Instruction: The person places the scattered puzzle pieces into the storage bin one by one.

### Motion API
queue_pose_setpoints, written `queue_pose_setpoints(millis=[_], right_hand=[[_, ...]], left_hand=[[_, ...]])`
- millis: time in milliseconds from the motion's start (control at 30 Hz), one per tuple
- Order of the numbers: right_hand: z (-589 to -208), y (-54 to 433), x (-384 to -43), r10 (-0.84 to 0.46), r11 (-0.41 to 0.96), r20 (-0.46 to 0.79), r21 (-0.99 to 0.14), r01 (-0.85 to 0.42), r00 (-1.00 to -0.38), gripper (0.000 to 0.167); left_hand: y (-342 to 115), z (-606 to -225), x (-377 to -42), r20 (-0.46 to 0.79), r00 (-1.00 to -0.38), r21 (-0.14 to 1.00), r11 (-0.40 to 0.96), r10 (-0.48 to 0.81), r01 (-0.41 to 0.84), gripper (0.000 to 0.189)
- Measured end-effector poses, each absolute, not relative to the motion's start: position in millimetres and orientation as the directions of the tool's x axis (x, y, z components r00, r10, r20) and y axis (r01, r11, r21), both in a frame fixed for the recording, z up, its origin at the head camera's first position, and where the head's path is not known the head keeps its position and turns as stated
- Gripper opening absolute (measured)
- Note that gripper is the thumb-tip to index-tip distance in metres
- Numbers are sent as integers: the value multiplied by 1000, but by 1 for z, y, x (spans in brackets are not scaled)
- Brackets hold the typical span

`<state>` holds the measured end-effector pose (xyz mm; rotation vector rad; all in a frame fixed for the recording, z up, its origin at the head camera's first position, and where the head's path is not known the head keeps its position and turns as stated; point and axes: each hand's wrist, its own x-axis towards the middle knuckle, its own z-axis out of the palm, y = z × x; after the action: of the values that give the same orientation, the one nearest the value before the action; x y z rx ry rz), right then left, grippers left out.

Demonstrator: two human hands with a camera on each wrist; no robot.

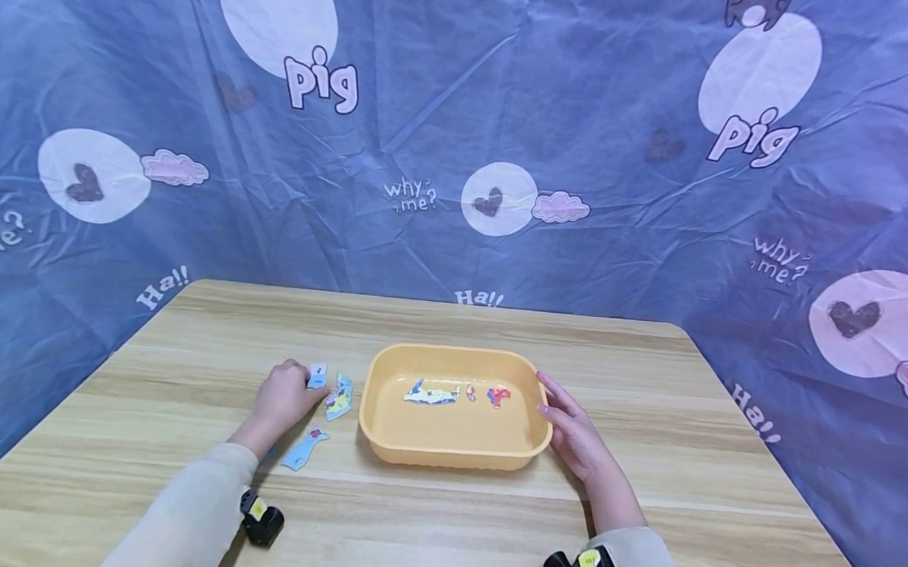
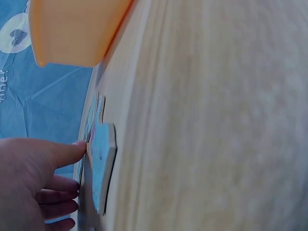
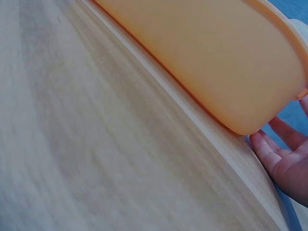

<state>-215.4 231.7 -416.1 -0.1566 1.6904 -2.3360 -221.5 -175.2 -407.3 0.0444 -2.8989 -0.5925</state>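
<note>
A yellow-orange plastic basin [image 1: 448, 458] sits on the table with a few colourful puzzle pieces [image 1: 433, 394] on its floor. To its left, my left hand [image 1: 283, 398] pinches a small white-and-blue puzzle piece [image 1: 317, 375] between thumb and fingers. Beside that hand lie a blue-and-yellow piece [image 1: 340, 399] and a light blue piece [image 1: 304, 450]; the left wrist view shows a blue piece [image 2: 102, 154] edge-on near the thumb. My right hand [image 1: 578, 434] touches the basin's right end with fairly straight fingers, fingertips [image 3: 258, 138] at its lower corner.
The wood-grain table [image 1: 445, 525] reaches back to a blue printed cloth [image 1: 440, 258], which hangs behind and on both sides. A bit of another blue piece [image 1: 269, 453] peeks out by the left wrist. Small black cameras [image 1: 263, 523] are strapped to both wrists.
</note>
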Motion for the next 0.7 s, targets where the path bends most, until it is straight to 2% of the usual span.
queue_pose_setpoints(millis=[100, 433, 700], right_hand=[[-416, 231, -216, -266, -294, -60, -946, 140, -962, 58], [-416, 232, -217, -259, -288, -66, -947, 143, -963, 58], [-416, 231, -217, -249, -282, -83, -947, 154, -965, 58]], left_hand=[[-175, -408, -222, 173, -982, 394, 919, -76, -2, 29], [-176, -410, -221, 220, -972, 410, 912, -81, 17, 34], [-173, -411, -224, 205, -971, 389, 920, -123, -34, 37]])
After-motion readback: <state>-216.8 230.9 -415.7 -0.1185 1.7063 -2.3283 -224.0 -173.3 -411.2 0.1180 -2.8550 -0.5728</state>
